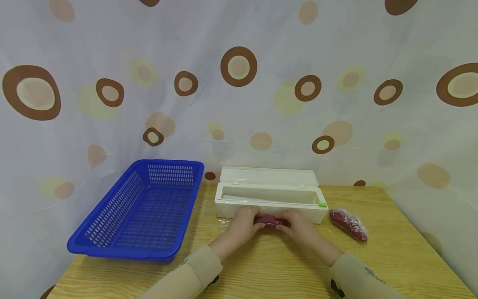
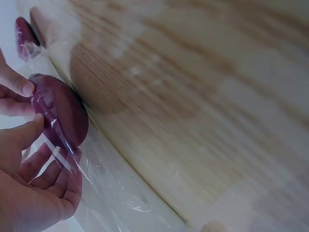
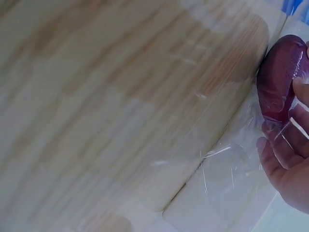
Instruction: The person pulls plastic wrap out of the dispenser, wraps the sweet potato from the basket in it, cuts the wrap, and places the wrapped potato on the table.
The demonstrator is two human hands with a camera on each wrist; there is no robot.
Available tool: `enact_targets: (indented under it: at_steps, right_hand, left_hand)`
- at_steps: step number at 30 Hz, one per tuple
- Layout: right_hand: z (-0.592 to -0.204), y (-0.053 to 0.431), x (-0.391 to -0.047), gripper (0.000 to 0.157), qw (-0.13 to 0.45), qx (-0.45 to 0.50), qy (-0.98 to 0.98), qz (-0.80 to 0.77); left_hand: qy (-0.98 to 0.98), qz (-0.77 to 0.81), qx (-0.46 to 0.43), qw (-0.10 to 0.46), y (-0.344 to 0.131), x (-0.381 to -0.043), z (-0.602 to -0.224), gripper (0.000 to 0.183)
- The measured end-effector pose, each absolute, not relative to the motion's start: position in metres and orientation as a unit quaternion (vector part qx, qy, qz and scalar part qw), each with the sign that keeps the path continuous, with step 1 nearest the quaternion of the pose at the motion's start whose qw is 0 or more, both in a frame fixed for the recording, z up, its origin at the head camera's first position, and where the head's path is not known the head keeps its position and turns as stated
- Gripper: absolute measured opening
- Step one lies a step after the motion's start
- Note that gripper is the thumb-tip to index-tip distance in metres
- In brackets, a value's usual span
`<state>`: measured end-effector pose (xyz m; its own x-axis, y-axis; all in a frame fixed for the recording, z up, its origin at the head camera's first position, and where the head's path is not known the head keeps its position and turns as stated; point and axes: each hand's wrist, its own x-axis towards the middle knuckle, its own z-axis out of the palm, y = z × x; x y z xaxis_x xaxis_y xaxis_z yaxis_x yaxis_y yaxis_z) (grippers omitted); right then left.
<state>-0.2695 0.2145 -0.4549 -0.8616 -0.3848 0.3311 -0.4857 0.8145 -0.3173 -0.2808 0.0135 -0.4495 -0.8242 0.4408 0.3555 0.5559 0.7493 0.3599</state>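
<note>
A purple-red sweet potato [image 1: 269, 221] lies on the table against the front of a white cling film dispenser [image 1: 271, 209]. My left hand [image 1: 243, 221] holds its left end, and my right hand [image 1: 300, 225] holds the right end. Clear cling film covers the sweet potato [image 2: 67, 113] in the left wrist view, with the left thumb pressing the film. More film spreads loosely beside it. In the right wrist view, the right hand's [image 3: 292, 162] thumb and fingers pinch film around the sweet potato [image 3: 280, 77].
The dispenser's lid [image 1: 269, 176] stands raised at the back, and a green slider [image 1: 322, 204] sits at its right front edge. To the right lies another sweet potato [image 1: 349, 224] wrapped in film. A blue plastic basket [image 1: 179, 232] stands at the left, near the patterned curtain [image 1: 261, 112].
</note>
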Motion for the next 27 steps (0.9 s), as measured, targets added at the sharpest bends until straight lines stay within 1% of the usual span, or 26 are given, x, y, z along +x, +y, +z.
enact_targets:
  at_steps: [4,6,12,19,24,26,27]
  right_hand:
    - [-0.455,0.214,-0.268,0.035,0.146,0.232,-0.948,0.161]
    - [-0.455,0.214,-0.267,0.037,0.158,0.235,-0.947,0.150]
    - [-0.456,0.213,-0.267,0.034,0.189,0.250,-0.940,0.135]
    - [-0.457,0.215,-0.268,0.034,0.196,0.259,-0.936,0.136]
    - [-0.455,0.218,-0.269,0.035,0.175,0.259,-0.938,0.147]
    - [-0.454,0.221,-0.269,0.036,0.181,0.268,-0.934,0.154]
    - [-0.453,0.223,-0.268,0.037,0.193,0.272,-0.929,0.160]
  left_hand:
    - [-0.929,-0.233,-0.263,0.113,0.014,-0.282,-0.448,0.020]
    - [-0.929,-0.237,-0.263,0.108,0.014,-0.283,-0.447,0.018]
    - [-0.927,-0.247,-0.264,0.102,0.014,-0.284,-0.446,0.016]
    - [-0.930,-0.243,-0.258,0.102,0.016,-0.284,-0.446,0.017]
    - [-0.926,-0.251,-0.262,0.106,0.015,-0.284,-0.446,0.017]
    - [-0.923,-0.254,-0.265,0.111,0.015,-0.284,-0.447,0.016]
    - [-0.923,-0.255,-0.267,0.113,0.014,-0.284,-0.447,0.017]
